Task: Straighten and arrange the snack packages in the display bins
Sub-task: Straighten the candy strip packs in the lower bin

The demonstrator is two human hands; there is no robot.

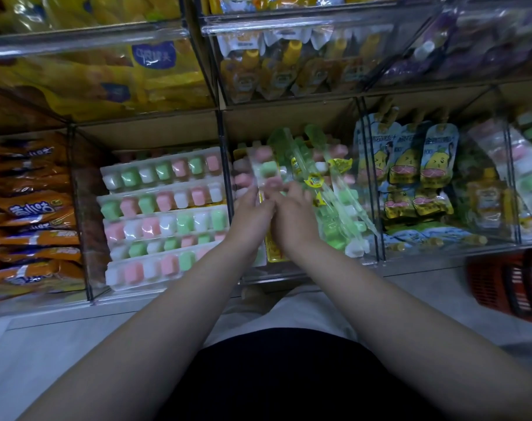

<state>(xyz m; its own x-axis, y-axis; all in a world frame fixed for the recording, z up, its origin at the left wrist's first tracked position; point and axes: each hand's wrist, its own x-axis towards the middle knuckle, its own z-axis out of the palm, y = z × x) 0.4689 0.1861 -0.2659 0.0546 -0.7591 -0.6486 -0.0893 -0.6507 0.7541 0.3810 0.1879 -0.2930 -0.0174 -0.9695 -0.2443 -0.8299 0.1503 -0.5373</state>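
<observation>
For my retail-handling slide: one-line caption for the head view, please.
Left hand and right hand hold a jelly-cup strip in the jumbled middle bin, beside neatly stacked strips.

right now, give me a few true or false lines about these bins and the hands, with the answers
1. The left hand and the right hand both reach into the middle bin of the lower row. True.
2. The jelly cup strips in the bin left of the hands lie in a jumbled heap. False: they lie in tidy rows, one above another.
3. The pear pouches are in the bin right of the hands. True.
4. The red basket sits in an upper bin. False: it stands on the floor at the right, below the bins.
</observation>
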